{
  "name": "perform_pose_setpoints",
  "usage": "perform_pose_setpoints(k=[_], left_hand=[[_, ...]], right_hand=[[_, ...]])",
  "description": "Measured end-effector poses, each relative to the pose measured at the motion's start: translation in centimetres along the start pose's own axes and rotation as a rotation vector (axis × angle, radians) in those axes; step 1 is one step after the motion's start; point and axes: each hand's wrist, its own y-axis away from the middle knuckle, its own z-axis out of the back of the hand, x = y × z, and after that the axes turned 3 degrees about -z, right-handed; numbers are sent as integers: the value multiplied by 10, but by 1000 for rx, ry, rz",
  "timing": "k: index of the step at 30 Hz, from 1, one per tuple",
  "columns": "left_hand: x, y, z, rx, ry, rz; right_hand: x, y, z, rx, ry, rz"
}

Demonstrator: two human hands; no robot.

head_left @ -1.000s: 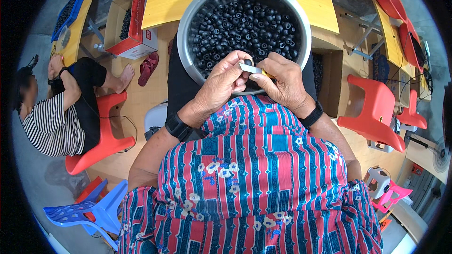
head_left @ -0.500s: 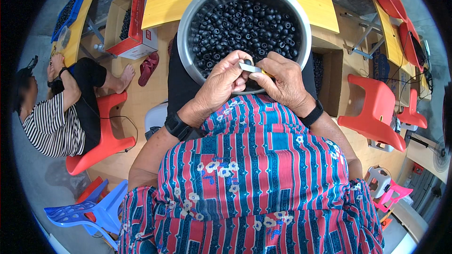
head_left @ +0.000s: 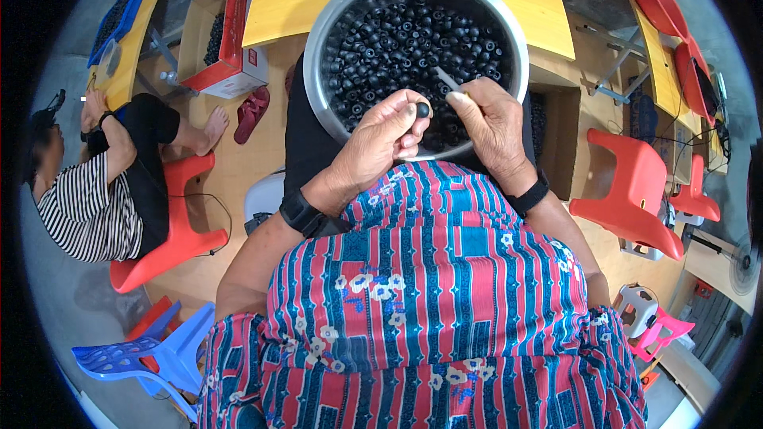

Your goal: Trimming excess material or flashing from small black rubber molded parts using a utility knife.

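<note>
Between the thumb and fingers of my left hand [head_left: 380, 133] is a small round black part [head_left: 423, 110]. My right hand [head_left: 496, 121] grips a knife, its narrow pale blade [head_left: 447, 78] pointing up and left, apart from the part; the handle is mostly hidden in my fingers. Both hands are over the near side of a large round metal basin [head_left: 313, 71]. Many small black parts [head_left: 397, 48], several showing a hole in one end, fill the basin on my lap.
A yellow table [head_left: 278, 0] stands beyond the basin. Cardboard boxes [head_left: 563, 135] are on the right and a red-sided box [head_left: 235, 28] on the left. At far left a person [head_left: 91, 199] sits on a red stool [head_left: 179, 222]. Another red stool [head_left: 624, 183] is at right.
The knife blade has come away from the black part, up and to the right, with my right hand. My left hand has stayed nearly in place and still holds the part.
</note>
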Motion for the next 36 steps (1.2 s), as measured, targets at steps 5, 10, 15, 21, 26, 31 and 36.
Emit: perform_pose_setpoints(k=[5,10,15,21,26,31,36], left_hand=[[3,-1,2,-52,-47,-12],[4,-2,-3,-108,-48,5],[6,-3,5,-57,1,40],[9,-3,8,-44,113,66],[12,-5,11,-52,187,73],[7,-4,21,-68,244,-26],[-7,-2,24,-128,134,-79]], right_hand=[[6,1,-6,73,-228,78],[6,3,-11,98,-183,119],[7,2,-9,40,-80,268],[7,3,-10,-22,-49,339],[8,5,-9,-46,-74,294],[-1,2,-5,-155,-203,96],[-5,2,4,-269,-406,-165]])
